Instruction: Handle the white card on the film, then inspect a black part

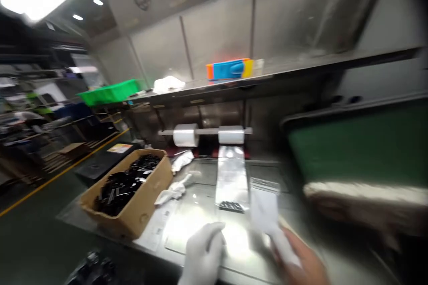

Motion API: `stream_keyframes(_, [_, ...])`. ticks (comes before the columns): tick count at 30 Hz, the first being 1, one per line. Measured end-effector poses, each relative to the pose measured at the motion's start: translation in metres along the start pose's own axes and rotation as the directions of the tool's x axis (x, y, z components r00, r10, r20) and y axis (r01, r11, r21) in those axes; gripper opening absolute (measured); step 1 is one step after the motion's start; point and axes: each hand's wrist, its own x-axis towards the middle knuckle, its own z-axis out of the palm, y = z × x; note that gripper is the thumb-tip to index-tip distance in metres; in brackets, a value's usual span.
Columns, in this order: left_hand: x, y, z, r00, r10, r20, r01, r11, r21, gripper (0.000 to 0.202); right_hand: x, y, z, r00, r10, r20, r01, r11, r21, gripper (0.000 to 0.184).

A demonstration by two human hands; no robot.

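My left hand [203, 254], in a white glove, hovers above the front of the shiny metal worktop. Its fingers are loosely curved, with a gap beside the thumb, and nothing shows in them. My right hand [306, 260], blurred at the lower right, is closed around a flat white spatula-like thing [265, 209] with a narrow white handle; its exact kind is unclear. Clear plastic [265, 183] shows at its far end. Between and beyond my hands, a clear plastic bag strip [231, 176] runs down from a roll [231, 135], with dark marks or small parts near its front end.
An open cardboard box [152, 202] of black parts stands at the left. Beside it lie crumpled white gloves [174, 190]. A second plastic roll [186, 135] shares the rod. The shelf above holds a green tray [112, 92] and a blue-orange box [229, 70]. A green-surfaced panel [361, 147] rises right.
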Motion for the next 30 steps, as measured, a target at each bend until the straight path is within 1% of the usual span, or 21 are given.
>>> stream_keyframes(2, [0.003,-0.005,-0.002,0.999,0.033,0.027,-0.034,0.999,0.030,0.037,-0.007,-0.010,-0.002,0.997,0.065,0.039,-0.063,0.997,-0.048,0.032])
stream_keyframes(4, [0.003,-0.007,-0.002,0.998,0.057,0.029,-0.058,0.996,0.067,0.034,-0.010,-0.020,0.003,0.990,0.120,0.070,-0.118,0.993,-0.032,0.038])
stream_keyframes(7, [0.000,-0.008,-0.001,0.999,0.047,-0.013,-0.046,0.997,0.067,0.032,-0.012,-0.030,0.008,0.985,0.146,0.094,-0.146,0.989,-0.003,0.049])
stream_keyframes(9, [-0.002,-0.008,-0.001,0.999,0.044,-0.022,-0.043,0.997,0.070,0.032,-0.012,-0.031,0.007,0.982,0.144,0.122,-0.146,0.989,0.007,0.049])
stream_keyframes(12, [-0.002,-0.010,-0.002,0.998,0.063,0.001,-0.063,0.990,0.125,0.031,-0.011,-0.025,0.003,0.980,0.109,0.167,-0.113,0.993,0.018,0.048])
stream_keyframes(16, [0.000,-0.012,-0.006,0.995,0.098,0.000,-0.096,0.977,0.188,0.028,-0.011,-0.020,0.000,0.977,0.017,0.213,-0.021,1.000,0.014,0.047])
stream_keyframes(21, [-0.001,-0.005,-0.005,0.987,0.162,-0.022,-0.156,0.974,0.164,0.023,-0.011,-0.018,0.000,0.970,0.002,0.244,-0.010,0.999,0.032,0.046])
stream_keyframes(25, [-0.001,-0.002,-0.003,0.974,0.223,-0.041,-0.215,0.965,0.149,0.021,-0.012,-0.012,0.001,0.970,-0.025,0.241,0.013,0.999,0.051,0.045])
stream_keyframes(28, [-0.001,-0.002,-0.005,0.972,0.234,-0.030,-0.226,0.960,0.166,0.020,-0.014,-0.013,0.004,0.972,-0.075,0.224,0.062,0.996,0.064,0.035])
stream_keyframes(30, [-0.002,-0.003,-0.007,0.978,0.207,-0.003,-0.204,0.967,0.155,0.021,-0.015,-0.017,0.008,0.965,-0.160,0.208,0.149,0.987,0.067,0.023])
